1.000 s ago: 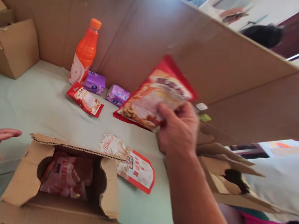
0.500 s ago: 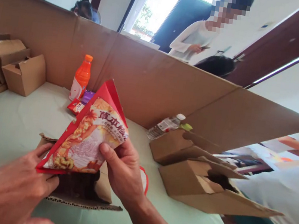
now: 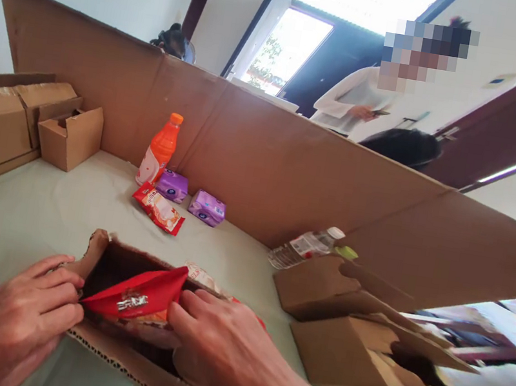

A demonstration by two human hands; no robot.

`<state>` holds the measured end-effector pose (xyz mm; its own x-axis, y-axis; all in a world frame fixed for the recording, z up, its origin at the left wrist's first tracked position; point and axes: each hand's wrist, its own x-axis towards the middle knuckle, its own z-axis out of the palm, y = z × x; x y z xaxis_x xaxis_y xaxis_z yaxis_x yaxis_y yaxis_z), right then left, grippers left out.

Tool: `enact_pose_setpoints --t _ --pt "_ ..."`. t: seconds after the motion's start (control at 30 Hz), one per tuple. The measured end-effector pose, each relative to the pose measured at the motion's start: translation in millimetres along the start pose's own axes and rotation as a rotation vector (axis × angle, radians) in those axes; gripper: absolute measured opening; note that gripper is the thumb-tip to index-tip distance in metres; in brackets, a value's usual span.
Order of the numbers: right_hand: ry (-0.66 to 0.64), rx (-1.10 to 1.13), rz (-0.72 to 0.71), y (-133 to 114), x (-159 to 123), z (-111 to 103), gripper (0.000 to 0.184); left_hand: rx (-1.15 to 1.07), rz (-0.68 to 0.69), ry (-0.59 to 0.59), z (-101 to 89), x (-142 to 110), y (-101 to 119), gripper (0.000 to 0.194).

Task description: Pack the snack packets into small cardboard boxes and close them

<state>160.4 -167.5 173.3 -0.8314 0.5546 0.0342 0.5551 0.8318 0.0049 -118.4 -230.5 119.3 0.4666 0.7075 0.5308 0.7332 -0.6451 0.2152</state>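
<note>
now both hands' fingers, left hand [image 3: 17, 318] and right hand [image 3: 223, 350], grasping red snack packet [image 3: 136, 301] inside open carton [image 3: 115, 353]

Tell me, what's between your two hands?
In the head view, a red snack packet lies between the left hand and right hand, going into the open cardboard box.

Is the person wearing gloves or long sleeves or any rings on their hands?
No. The left hand and the right hand are both bare, with no gloves and no rings that show. The forearms are bare too as far as the picture reaches, so no sleeves, watch or bracelet can be seen.
</note>
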Motion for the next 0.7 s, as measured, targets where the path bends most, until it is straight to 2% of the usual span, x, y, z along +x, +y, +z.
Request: enact_pose_setpoints --t 0.1,0.2,0.27,0.4,0.47,0.57,0.7 --pt "-0.244 -0.017 -0.067 0 35 3 0.024 -0.049 0.0 -0.002 2.6 -1 3 0.033" --pt "-0.515 0.012 -0.092 1 68 21 0.023 -0.065 -0.003 0.043 3.7 -2 3 0.036" --pt "-0.56 0.061 -0.083 1 79 32 0.026 -0.086 -0.009 0.052 6.0 -4 2 0.037" --pt "-0.424 0.185 0.006 1 72 43 0.031 -0.141 -0.047 0.049 14.4 -11 -3 0.034" --pt "-0.415 0.253 0.062 4 60 46 0.032 -0.164 -0.044 0.056 18.7 -15 -4 0.035" --pt "-0.377 0.309 0.108 10 41 49 0.03 -0.168 -0.077 0.146 25.7 -21 -5 0.038" --pt "-0.128 0.204 0.185 12 16 38 0.027 -0.107 -0.204 0.255 38.7 -32 -5 0.03"
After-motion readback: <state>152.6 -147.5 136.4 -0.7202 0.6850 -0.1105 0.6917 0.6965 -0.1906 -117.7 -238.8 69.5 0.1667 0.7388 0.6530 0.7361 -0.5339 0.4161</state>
